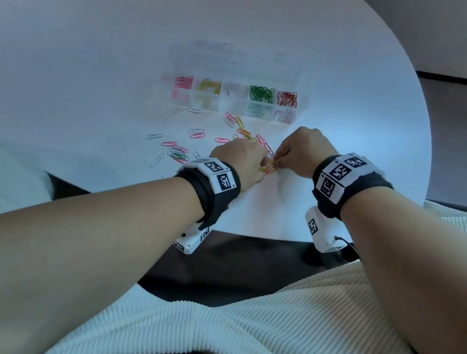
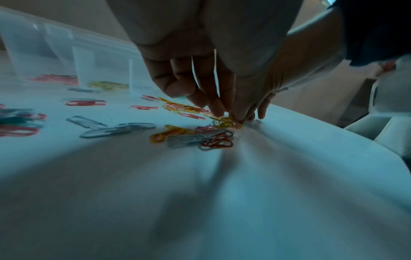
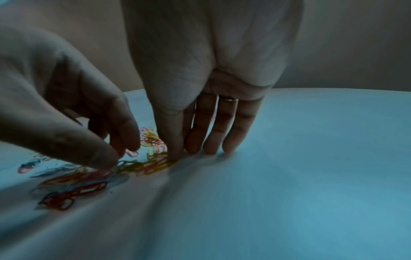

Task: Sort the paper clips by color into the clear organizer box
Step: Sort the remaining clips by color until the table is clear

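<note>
The clear organizer box (image 1: 229, 96) stands mid-table, its compartments holding pink, yellow, pale, green and red clips. Loose paper clips (image 1: 196, 135) of mixed colours lie in front of it. Both hands meet over a small tangle of yellow and orange clips (image 1: 269, 168) (image 2: 227, 123) (image 3: 155, 166). My left hand (image 1: 238, 156) (image 2: 229, 116) has curled fingers and its thumb closing on that tangle. My right hand (image 1: 300, 150) (image 3: 180, 156) keeps its fingers straight, tips on the table, thumb pressing the tangle's right end. Both wrist views are blurred.
The white round table (image 1: 356, 129) has bare surface to the right of the hands and in front of them. Red and silver clips (image 2: 213, 141) lie just near of the tangle. The table's near edge (image 1: 247, 235) is close behind the wrists.
</note>
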{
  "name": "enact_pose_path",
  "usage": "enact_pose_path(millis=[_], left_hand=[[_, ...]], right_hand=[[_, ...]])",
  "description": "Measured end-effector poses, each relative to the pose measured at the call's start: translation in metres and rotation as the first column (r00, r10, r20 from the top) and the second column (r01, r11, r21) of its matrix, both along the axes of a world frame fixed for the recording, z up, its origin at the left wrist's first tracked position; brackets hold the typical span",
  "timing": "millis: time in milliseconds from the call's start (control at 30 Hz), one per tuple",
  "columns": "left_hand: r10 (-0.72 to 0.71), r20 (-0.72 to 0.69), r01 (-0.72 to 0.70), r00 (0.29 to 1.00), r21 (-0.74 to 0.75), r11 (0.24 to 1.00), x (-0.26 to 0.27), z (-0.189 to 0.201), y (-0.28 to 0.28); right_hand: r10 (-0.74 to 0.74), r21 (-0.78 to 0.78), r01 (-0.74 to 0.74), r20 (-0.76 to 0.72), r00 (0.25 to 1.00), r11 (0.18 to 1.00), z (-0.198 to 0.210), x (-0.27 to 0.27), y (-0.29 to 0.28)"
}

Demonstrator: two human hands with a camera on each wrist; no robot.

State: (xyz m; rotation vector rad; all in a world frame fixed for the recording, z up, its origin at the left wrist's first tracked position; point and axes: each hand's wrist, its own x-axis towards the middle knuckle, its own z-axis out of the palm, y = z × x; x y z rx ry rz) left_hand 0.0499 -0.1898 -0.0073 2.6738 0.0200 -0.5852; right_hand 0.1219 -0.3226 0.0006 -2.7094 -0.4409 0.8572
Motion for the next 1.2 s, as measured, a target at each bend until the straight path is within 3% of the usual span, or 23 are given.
enact_pose_path(millis=[133, 267, 367, 500, 633, 900, 1067, 1200], left_hand=[[-0.008, -0.039, 0.012, 0.999, 0.087, 0.996, 0.006, -0.006, -0.005], [0.051, -0.042, -0.05, 0.998, 0.036, 0.998, 0.007, -0.009, -0.002], [0.106, -0.03, -0.108, 0.994, -0.053, 0.993, 0.007, -0.006, 0.003], [0.238, -0.049, -0.243, 0.97, -0.199, 0.949, 0.002, -0.009, 0.012], [0.401, -0.145, -0.423, 0.904, -0.423, 0.801, -0.005, -0.01, 0.019], [0.505, -0.199, -0.509, 0.84, -0.613, 0.605, -0.017, -0.004, 0.031], [0.578, -0.337, -0.612, 0.743, -0.691, 0.384, -0.026, -0.002, 0.043], [0.633, -0.444, -0.685, 0.634, -0.702, 0.195, -0.025, -0.001, 0.058]], right_hand=[[0.005, -0.011, -0.005, -0.014, 1.0, 1.0, -0.001, 0.002, 0.001], [-0.029, 0.017, 0.029, -0.028, 0.999, 0.999, 0.004, 0.007, 0.001], [-0.138, 0.086, 0.147, -0.102, 0.985, 0.985, 0.007, 0.013, -0.003], [-0.29, 0.238, 0.382, -0.344, 0.893, 0.893, 0.006, 0.015, -0.009], [-0.307, 0.264, 0.472, -0.486, 0.818, 0.841, 0.001, 0.014, -0.015], [-0.29, 0.318, 0.556, -0.602, 0.744, 0.768, 0.007, 0.013, -0.018], [-0.261, 0.369, 0.586, -0.638, 0.724, 0.722, 0.01, 0.015, -0.019], [-0.304, 0.378, 0.681, -0.687, 0.66, 0.627, 0.011, 0.016, -0.017]])
